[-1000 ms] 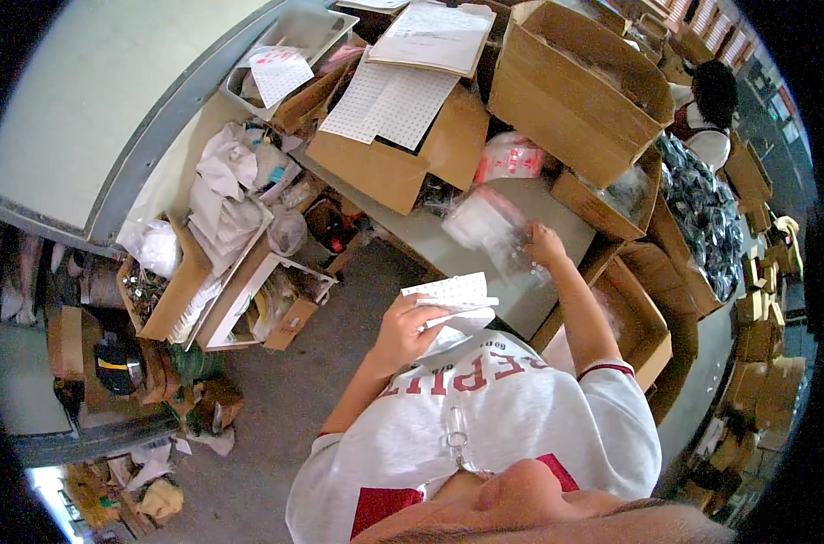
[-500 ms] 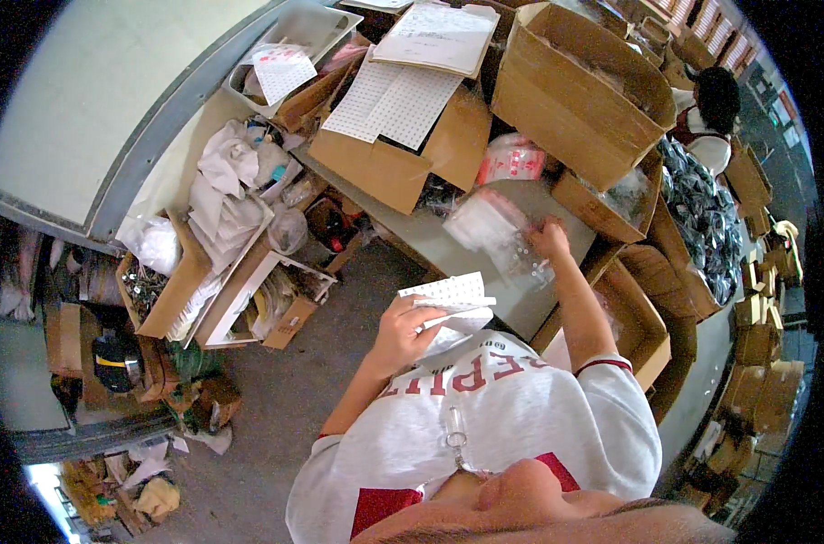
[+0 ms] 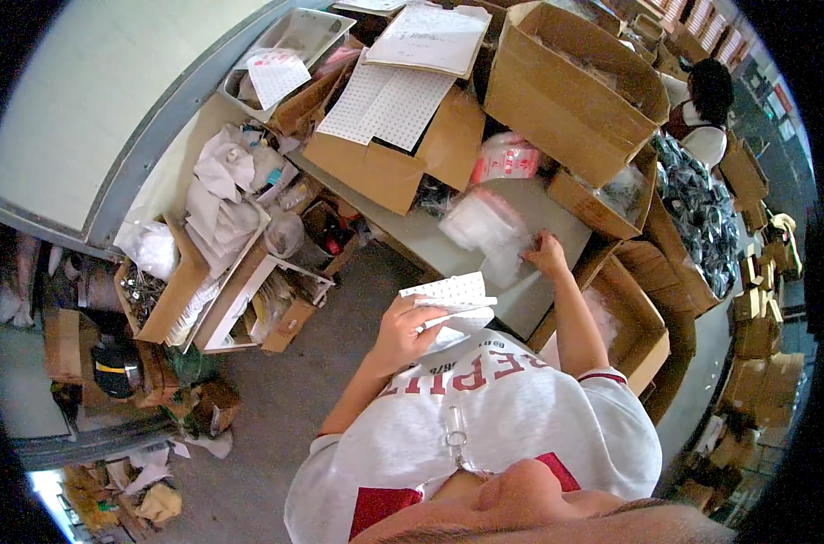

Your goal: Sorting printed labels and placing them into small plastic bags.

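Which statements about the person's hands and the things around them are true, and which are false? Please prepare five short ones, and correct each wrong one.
1. The left hand holds white printed sheets. True.
2. The right hand is at the neckline of the shirt. False: it is at the edge of the clear plastic bags, over the grey table.
3. The red-and-white plastic package lies beyond the clear plastic bags. True.
4. The black plastic bundles are to the left of both hands. False: they are to the right.
5. A paper stack overlaps the dotted sheets. True.
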The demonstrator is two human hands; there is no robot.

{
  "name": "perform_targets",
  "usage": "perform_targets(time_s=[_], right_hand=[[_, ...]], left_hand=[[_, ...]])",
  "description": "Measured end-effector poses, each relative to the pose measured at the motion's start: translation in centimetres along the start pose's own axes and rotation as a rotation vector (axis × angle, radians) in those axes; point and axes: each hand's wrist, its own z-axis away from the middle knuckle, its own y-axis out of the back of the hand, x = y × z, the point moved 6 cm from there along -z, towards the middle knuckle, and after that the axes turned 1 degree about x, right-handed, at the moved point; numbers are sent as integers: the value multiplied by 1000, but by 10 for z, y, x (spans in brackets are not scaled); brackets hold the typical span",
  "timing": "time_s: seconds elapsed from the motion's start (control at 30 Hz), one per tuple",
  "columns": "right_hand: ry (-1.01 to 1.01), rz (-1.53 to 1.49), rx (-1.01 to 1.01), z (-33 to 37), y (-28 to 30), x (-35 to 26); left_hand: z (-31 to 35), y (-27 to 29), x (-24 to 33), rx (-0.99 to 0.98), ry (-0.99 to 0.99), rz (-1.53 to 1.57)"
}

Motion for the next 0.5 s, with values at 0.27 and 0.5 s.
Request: perform_targets(time_s=[0.27, 0.5], right_hand=[[-130, 40, -119, -7, -5, -16], [7, -10, 55, -17, -3, -2]], left_hand=[[3, 1, 1, 28, 27, 1], [2, 1, 1, 25, 33, 8]])
